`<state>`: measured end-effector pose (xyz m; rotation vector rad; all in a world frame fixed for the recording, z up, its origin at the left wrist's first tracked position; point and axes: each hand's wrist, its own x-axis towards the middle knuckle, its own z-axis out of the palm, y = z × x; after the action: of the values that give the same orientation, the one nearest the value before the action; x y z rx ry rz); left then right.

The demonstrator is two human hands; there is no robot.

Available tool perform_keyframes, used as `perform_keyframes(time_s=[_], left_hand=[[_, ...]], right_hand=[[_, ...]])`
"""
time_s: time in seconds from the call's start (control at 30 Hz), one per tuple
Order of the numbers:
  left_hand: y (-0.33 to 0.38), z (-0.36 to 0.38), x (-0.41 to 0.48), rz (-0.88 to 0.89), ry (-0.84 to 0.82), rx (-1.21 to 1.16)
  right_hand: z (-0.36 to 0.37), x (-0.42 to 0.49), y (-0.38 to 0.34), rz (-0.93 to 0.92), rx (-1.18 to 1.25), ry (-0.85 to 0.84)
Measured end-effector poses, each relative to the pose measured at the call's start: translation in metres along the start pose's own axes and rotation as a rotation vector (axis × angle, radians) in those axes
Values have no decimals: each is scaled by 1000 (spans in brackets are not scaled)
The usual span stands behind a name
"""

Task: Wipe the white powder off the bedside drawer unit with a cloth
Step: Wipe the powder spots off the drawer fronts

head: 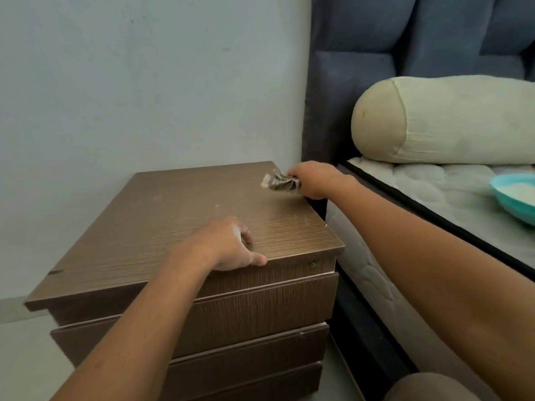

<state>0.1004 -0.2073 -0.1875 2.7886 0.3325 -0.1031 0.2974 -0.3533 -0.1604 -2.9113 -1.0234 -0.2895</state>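
The brown wooden bedside drawer unit (162, 215) stands against the pale wall, with three drawer fronts below its top. My right hand (314, 179) grips a bunched striped cloth (279, 182) at the top's far right edge, and white powder clings to the cloth's tip. Only a few faint white specks show on the wood near the middle. My left hand (228, 244) rests on the front edge of the top, fingers curled over it, holding nothing, with powder on its knuckles.
A bed with a quilted mattress (434, 192) stands close on the right, backed by a blue padded headboard (405, 39). A cream bolster pillow (448, 120) lies on it. A turquoise bowl (515, 198) holding white powder sits on the mattress.
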Motion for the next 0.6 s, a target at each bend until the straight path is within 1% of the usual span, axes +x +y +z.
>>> perform_keyframes(time_s=[0.03, 0.1, 0.27, 0.47, 0.6], left_hand=[[0, 0, 0, -5, -1, 5], [1, 0, 1, -11, 4, 10], [0, -1, 1, -14, 4, -8], [2, 0, -3, -14, 6, -11], [3, 0, -2, -23, 6, -28]], right_hand=[[7, 5, -1, -18, -23, -68], [17, 6, -2, -31, -16, -153], [11, -23, 2, -64, 63, -153], [-5, -77, 11, -70, 104, -228], [-23, -104, 12, -30, 75, -348]])
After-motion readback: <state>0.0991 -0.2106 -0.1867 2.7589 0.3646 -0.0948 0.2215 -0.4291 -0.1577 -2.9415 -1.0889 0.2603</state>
